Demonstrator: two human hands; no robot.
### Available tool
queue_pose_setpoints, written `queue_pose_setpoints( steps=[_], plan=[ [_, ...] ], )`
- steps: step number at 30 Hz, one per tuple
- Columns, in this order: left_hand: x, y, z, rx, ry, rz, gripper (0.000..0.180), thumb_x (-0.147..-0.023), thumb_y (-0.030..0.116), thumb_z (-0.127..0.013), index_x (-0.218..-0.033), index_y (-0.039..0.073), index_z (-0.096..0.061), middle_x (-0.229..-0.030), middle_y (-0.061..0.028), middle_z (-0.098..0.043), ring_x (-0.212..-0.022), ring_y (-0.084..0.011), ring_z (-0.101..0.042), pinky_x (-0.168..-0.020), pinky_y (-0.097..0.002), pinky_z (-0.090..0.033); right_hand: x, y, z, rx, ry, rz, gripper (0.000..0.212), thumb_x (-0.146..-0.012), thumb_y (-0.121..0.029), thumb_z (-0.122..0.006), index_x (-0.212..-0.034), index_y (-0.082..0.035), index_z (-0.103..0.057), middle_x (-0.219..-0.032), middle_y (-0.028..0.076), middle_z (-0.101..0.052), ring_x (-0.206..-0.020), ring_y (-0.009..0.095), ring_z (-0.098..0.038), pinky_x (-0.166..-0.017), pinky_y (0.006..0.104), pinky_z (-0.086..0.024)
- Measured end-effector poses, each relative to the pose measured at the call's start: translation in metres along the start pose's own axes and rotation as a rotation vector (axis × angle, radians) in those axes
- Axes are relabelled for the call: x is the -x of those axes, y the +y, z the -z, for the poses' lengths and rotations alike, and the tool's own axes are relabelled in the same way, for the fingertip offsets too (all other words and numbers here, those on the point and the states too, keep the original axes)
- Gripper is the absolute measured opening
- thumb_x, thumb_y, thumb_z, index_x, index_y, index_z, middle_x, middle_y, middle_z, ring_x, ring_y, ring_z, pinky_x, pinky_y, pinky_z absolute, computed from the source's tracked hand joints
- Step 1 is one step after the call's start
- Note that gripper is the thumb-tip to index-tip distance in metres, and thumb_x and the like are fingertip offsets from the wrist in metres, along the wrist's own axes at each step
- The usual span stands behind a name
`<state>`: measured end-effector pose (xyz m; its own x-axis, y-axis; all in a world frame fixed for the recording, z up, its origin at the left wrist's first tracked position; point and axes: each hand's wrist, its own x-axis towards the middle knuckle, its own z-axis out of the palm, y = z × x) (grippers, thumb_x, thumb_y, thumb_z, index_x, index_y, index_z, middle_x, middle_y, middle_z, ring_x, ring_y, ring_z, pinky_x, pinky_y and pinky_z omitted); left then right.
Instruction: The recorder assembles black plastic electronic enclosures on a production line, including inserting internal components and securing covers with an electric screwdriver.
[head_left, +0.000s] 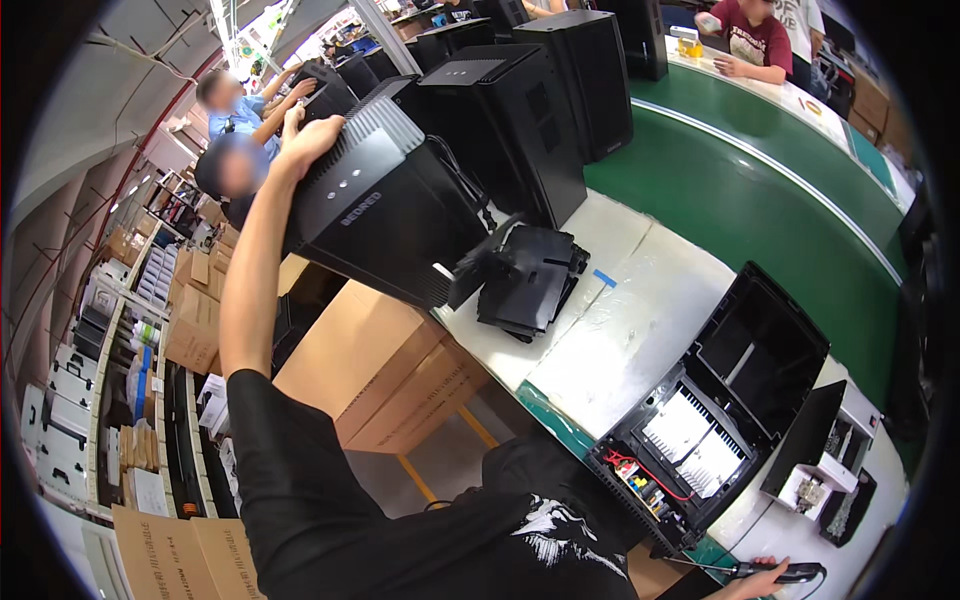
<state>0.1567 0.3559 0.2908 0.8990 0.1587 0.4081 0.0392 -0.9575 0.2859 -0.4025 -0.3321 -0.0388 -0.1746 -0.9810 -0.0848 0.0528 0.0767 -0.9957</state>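
Observation:
My left hand reaches far out, its fingers curled over the finned top edge of a tall black equipment case. That case stands tilted at the table's near left. Low at the right, my right hand is closed around a black electric screwdriver, whose thin shaft points left. Just above it lies an opened black housing with silver finned plates, red wires and a small circuit board. Its black lid is folded back. Several flat black parts are stacked beside the tall case.
More tall black cases stand behind. A green conveyor belt runs along the far side. Small bins of screws sit at the right on the white tabletop. Cardboard boxes stand below left. Co-workers are across the belt and far left.

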Motion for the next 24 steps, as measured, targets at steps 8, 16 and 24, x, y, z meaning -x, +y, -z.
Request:
queue_pose_setpoints(
  steps=[8,16,24],
  plan=[
    [-0.037,-0.008,-0.043,0.205,-0.357,0.208,0.046,-0.087,0.032,-0.043,-0.117,0.000,-0.058,-0.119,-0.0152,-0.058,-0.110,-0.0264,-0.053,-0.096,-0.0353,-0.037,0.008,-0.006,-0.005,0.050,0.036,0.074,0.043,-0.082,-0.010,-0.059,-0.115,0.009,-0.039,-0.070,0.017,-0.053,-0.049,0.021,-0.048,-0.041,0.0320,-0.039],
    [-0.051,0.003,-0.034,-0.278,-0.215,-0.065,0.059,-0.084,0.046,-0.038,-0.098,-0.005,-0.065,-0.099,-0.0281,-0.062,-0.102,-0.0380,-0.059,-0.092,-0.0424,-0.042,-0.023,0.019,0.001,0.096,-0.001,-0.046,0.030,-0.084,-0.021,-0.063,-0.099,0.000,-0.048,-0.064,0.005,-0.049,-0.047,0.012,-0.044,-0.041,0.0252,-0.038],
    [0.001,0.051,-0.027,-0.617,0.335,-0.463,0.046,-0.088,0.039,-0.045,-0.065,0.007,-0.068,-0.064,-0.0167,-0.063,-0.065,-0.0340,-0.063,-0.068,-0.0436,-0.050,-0.022,0.017,0.001,0.092,-0.018,-0.014,0.029,-0.084,-0.021,-0.063,-0.095,0.002,-0.049,-0.064,0.006,-0.050,-0.046,0.013,-0.044,-0.040,0.0261,-0.039]
  ],
)
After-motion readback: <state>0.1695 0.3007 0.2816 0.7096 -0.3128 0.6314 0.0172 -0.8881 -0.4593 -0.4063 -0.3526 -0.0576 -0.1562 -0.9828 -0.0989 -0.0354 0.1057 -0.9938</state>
